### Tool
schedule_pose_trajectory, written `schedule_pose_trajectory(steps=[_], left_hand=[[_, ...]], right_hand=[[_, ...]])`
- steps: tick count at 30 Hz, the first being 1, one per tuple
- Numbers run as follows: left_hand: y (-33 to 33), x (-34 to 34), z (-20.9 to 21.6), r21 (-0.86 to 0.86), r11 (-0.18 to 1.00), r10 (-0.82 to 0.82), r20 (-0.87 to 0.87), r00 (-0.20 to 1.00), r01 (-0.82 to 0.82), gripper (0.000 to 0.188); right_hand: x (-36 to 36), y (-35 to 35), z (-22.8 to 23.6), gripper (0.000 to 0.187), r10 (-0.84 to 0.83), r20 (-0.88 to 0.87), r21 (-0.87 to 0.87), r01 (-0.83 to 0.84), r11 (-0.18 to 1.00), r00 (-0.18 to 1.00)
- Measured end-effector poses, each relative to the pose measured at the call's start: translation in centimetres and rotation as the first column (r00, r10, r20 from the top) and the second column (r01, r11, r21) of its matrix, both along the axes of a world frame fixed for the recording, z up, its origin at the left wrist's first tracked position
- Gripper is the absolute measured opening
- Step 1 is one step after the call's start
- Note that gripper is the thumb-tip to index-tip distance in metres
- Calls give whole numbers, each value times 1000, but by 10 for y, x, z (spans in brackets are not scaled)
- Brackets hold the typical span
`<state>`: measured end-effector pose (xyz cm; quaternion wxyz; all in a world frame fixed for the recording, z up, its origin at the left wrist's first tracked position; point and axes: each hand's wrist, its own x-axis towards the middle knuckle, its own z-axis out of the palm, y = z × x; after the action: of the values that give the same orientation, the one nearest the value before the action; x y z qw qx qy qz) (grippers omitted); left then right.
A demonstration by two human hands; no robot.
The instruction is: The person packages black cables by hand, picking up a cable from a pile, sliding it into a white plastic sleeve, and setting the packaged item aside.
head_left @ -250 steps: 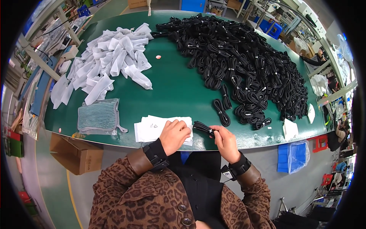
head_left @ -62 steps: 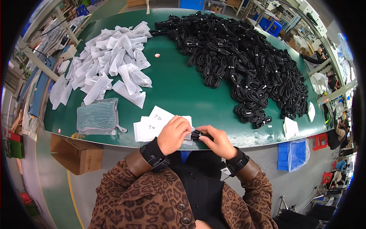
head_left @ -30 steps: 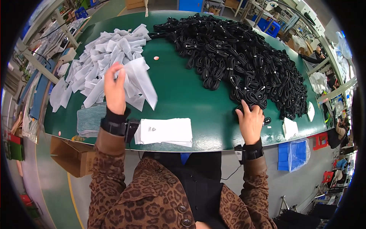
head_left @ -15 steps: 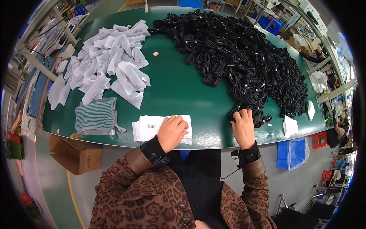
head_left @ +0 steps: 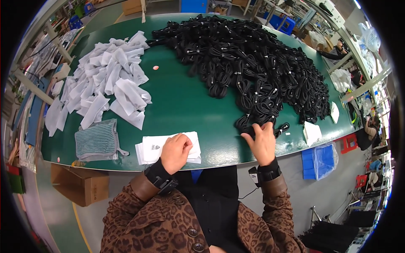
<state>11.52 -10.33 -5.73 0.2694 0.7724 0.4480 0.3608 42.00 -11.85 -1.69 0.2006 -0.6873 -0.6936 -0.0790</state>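
Note:
A flat stack of white printed sleeves (head_left: 148, 152) lies at the table's near edge. Over its right part, my left hand (head_left: 175, 154) is closed, thumb and fingertips pressed together; what they pinch, if anything, is hidden. My right hand (head_left: 263, 144) is open, thumb apart from the fingers, at the near edge of a large heap of coiled black cables (head_left: 261, 76). Its fingertips reach a coiled black cable (head_left: 243, 123), and another small coil (head_left: 282, 129) lies just to its right. A loose pile of white sleeves (head_left: 107, 80) covers the table's left side.
A striped grey-green cloth in a clear bag (head_left: 97, 141) lies left of the stack. White pieces (head_left: 312, 133) sit by the right edge of the green table (head_left: 177, 101). Below stand a cardboard box (head_left: 80, 183) and a blue bin (head_left: 317, 161).
The view has shifted, so the table appears further left and lower. My left fingers have drawn together into a pinch over the stack. My right thumb and fingers have spread apart beside the cables.

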Motion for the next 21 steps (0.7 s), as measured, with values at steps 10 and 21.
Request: schedule_pose_trajectory(steps=[10, 21], left_hand=[[2, 1, 3, -79, 997, 20, 26, 999, -18, 10], [1, -2, 2, -137, 990, 37, 58, 998, -29, 11]], right_hand=[[-13, -16, -8, 32, 209, -277, -67, -236, 969, 938], [-8, 1, -6, 26, 468, 127, 49, -477, 878, 874]])
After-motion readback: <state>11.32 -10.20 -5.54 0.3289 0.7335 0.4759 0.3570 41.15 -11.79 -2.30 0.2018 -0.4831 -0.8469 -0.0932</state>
